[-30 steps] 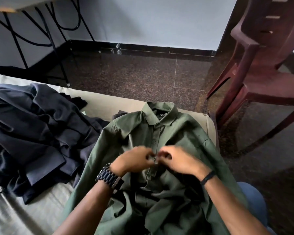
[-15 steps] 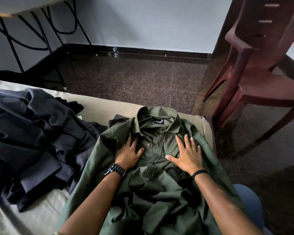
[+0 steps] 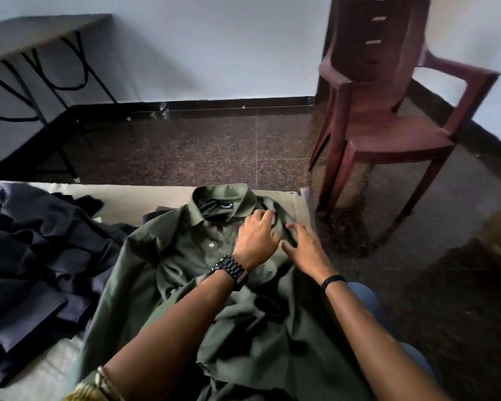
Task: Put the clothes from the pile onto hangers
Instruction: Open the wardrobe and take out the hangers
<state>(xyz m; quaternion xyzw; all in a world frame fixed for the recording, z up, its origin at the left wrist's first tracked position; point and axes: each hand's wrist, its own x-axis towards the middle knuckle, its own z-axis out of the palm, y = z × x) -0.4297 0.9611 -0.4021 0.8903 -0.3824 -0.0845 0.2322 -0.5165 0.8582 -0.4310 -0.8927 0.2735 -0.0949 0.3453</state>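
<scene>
Beige bed (image 3: 145,195), green shirt (image 3: 185,256), speckled stone floor (image 3: 200,151), maroon plastic chair (image 3: 388,123)

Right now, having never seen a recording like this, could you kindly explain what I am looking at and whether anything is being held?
There is no machine here. A person wears one camera on the head, looking down at their own two bare hands. A green shirt lies front up on a beige bed, with a pile of dark clothes beside it. The left hand, with a watch, and the right hand lie with spread fingers on the shirt's shoulder next to the collar, pressing rather than gripping. A maroon plastic chair stands on the floor beyond. No hanger is in view.
</scene>
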